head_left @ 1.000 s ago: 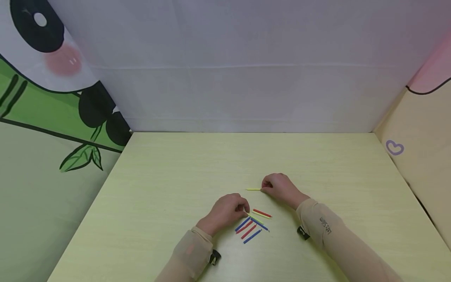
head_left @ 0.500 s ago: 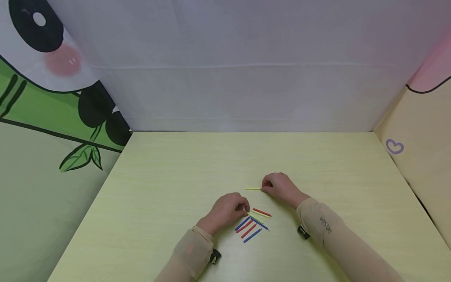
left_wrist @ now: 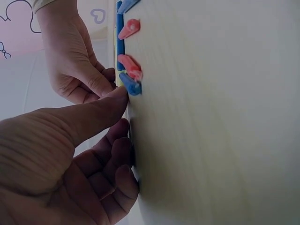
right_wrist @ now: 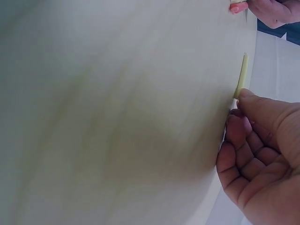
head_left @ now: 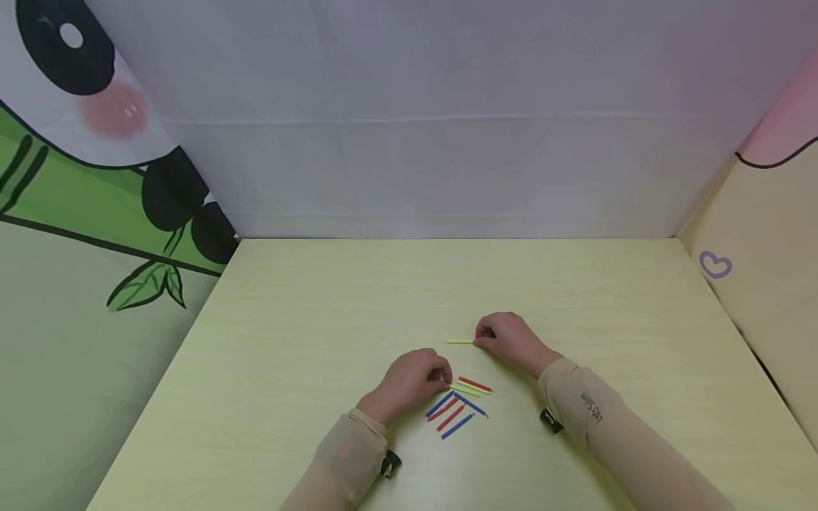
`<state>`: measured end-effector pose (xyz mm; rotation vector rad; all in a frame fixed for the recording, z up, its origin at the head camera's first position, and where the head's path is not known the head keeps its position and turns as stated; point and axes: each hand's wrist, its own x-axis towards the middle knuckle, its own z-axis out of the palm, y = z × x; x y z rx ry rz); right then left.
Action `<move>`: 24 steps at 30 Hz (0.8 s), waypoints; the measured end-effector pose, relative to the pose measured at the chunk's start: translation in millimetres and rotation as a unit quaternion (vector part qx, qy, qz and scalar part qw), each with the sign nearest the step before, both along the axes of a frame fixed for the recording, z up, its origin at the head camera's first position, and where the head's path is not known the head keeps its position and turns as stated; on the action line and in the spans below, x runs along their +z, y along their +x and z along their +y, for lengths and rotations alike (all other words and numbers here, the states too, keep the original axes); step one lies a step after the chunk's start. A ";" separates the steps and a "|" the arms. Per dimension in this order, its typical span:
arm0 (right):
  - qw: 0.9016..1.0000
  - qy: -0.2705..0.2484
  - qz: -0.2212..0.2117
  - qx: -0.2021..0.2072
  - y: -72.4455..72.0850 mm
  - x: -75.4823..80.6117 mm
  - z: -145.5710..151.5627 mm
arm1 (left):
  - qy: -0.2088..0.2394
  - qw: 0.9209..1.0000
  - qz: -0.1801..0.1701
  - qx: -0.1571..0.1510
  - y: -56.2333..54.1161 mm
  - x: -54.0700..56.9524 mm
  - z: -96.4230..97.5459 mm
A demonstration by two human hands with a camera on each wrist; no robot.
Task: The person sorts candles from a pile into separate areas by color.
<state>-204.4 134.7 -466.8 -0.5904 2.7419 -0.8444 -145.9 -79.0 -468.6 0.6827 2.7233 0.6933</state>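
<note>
My right hand point(head_left: 513, 342) pinches the end of a thin yellow candle point(head_left: 458, 342), which points left from the fingertips; in the right wrist view this candle point(right_wrist: 242, 75) lies close along the tabletop. Nearer to me, my left hand point(head_left: 409, 380) holds the left end of another yellow candle point(head_left: 464, 389) between thumb and fingertip. Just beyond that one lie a further yellow candle and a red candle point(head_left: 476, 384), side by side. A blue candle point(head_left: 471, 404) slants below. To its lower left, blue and red candles point(head_left: 451, 419) lie in a slanted row.
The pale wooden table point(head_left: 287, 319) spreads around both hands. A white wall sheet point(head_left: 447, 142) rises behind its far edge. Printed panels stand at the left point(head_left: 77, 284) and right point(head_left: 754, 298) sides.
The yellow candle at my left hand has swung slightly away from the blue one, towards the red and yellow pair. My right hand and its candle have hardly moved.
</note>
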 end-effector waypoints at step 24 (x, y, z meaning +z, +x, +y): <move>1.000 -0.024 -0.003 -0.018 2.6 -5.9 5.4 | 0.010 1.000 0.005 0.013 0.1 -3.0 0.9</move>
